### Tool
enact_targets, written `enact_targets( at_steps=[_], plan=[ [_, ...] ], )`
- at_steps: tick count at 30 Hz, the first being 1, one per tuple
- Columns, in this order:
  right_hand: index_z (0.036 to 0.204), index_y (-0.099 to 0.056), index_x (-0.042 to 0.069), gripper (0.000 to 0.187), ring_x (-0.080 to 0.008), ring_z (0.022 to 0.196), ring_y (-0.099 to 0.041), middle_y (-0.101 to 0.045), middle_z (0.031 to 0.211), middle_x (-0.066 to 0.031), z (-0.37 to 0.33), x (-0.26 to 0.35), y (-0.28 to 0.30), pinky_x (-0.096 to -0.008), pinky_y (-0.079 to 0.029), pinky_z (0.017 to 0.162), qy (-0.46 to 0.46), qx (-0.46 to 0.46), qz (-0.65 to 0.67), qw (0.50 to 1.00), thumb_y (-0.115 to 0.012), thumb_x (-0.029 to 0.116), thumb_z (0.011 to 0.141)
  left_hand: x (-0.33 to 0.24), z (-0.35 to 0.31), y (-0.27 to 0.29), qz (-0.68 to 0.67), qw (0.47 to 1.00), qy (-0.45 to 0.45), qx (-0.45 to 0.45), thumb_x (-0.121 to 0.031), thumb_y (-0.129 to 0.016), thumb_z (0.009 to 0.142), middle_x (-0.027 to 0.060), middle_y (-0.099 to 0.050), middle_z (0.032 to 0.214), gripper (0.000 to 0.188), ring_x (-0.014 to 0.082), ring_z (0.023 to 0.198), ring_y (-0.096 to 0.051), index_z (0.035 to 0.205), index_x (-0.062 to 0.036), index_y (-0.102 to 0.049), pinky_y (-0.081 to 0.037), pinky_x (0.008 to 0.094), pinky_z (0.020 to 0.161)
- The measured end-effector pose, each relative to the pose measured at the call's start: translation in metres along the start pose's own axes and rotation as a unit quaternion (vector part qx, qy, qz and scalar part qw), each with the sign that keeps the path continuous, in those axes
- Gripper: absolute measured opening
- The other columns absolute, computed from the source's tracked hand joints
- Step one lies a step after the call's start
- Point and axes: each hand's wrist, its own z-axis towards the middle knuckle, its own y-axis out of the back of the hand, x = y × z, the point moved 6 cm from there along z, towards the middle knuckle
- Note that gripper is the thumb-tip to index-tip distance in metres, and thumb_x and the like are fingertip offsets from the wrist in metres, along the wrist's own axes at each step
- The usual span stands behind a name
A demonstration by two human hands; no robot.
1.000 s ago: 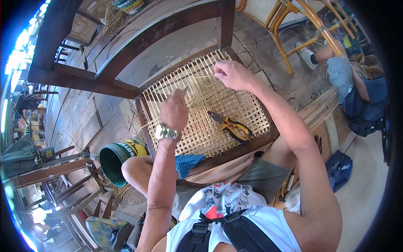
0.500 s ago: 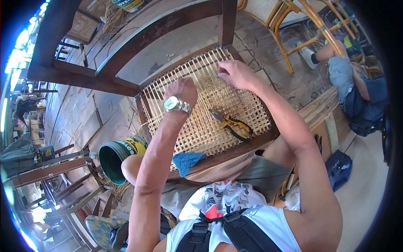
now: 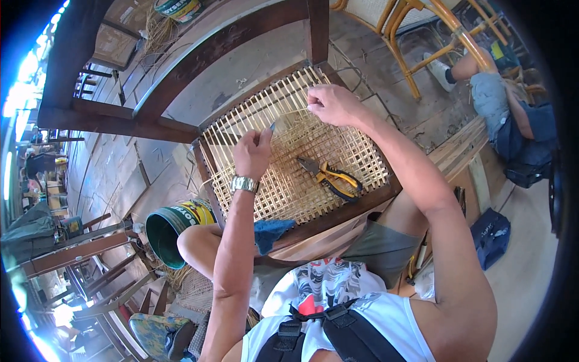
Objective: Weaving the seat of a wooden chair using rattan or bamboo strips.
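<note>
A wooden chair frame with a half-woven cane seat (image 3: 325,202) lies before me. Close weave covers its near part, while parallel strands cross the far part. Over the seat's left side, my left hand (image 3: 252,154) is closed, thumb and fingers pinching a small thing with a grey pointed tip (image 3: 272,127). My right hand (image 3: 335,104) is closed above the far right of the weave, its fingertips pinching what looks like a thin cane strand (image 3: 295,113) stretching toward my left hand. Pliers (image 3: 330,177) with yellow and black handles rest on the weave, touched by neither hand.
A blue cloth (image 3: 271,234) hangs at the seat's near edge. Left of my knee lies a green bucket (image 3: 164,239). The dark chair back (image 3: 166,99) rises at far left. At right sit another person (image 3: 512,114) and a rattan chair (image 3: 401,60).
My left hand has turned at the wrist and dropped slightly nearer, so its pinched fingers and the grey tip now show. My right hand has shifted a little left.
</note>
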Motion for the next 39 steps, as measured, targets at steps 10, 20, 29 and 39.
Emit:
enact_targets(
  at_steps=[10,20,29,39],
  plan=[
    [0.095,-0.064,0.004,0.016,-0.0353,0.096,-0.067,-0.069,0.100,-0.0169,-0.002,0.006,0.001,-0.0472,-0.052,0.084,0.008,-0.009,-0.020,1.000,-0.061,0.020,0.090,-0.054,0.021,0.001,0.320,0.931,-0.175,0.029,-0.026,-0.057,0.095,0.0224,-0.071,0.089,0.024,0.0402,0.085,-0.071,0.091,-0.0049,-0.069,-0.058,0.0489,0.074],
    [0.093,-0.062,0.005,0.015,-0.0353,0.089,-0.067,-0.069,0.092,-0.0158,-0.002,0.004,0.000,-0.0472,-0.051,0.079,0.009,0.003,0.007,1.000,-0.059,0.019,0.090,0.007,0.007,-0.012,-0.016,1.000,0.006,0.013,-0.042,-0.070,0.090,0.0155,-0.071,0.071,0.039,0.0297,0.069,-0.070,0.086,-0.0033,-0.073,-0.054,0.0406,0.066],
    [0.091,-0.063,0.002,0.016,-0.0330,0.087,-0.066,-0.067,0.088,-0.0156,0.001,0.005,0.002,-0.0439,-0.051,0.077,0.023,-0.009,0.027,0.999,-0.064,0.018,0.090,0.006,0.008,-0.012,0.023,0.999,-0.006,0.030,-0.040,-0.067,0.093,0.0131,-0.071,0.071,0.038,0.0261,0.067,-0.070,0.087,-0.0025,-0.071,-0.054,0.0389,0.064],
    [0.093,-0.065,0.005,0.016,-0.0347,0.091,-0.067,-0.070,0.092,-0.0156,0.000,0.001,-0.001,-0.0457,-0.052,0.080,0.019,-0.011,0.026,0.999,-0.064,0.020,0.088,-0.005,0.032,-0.012,0.062,0.990,-0.085,0.092,-0.042,-0.068,0.090,0.0143,-0.073,0.076,0.039,0.0288,0.070,-0.071,0.089,-0.0032,-0.073,-0.054,0.0390,0.066]
  ],
)
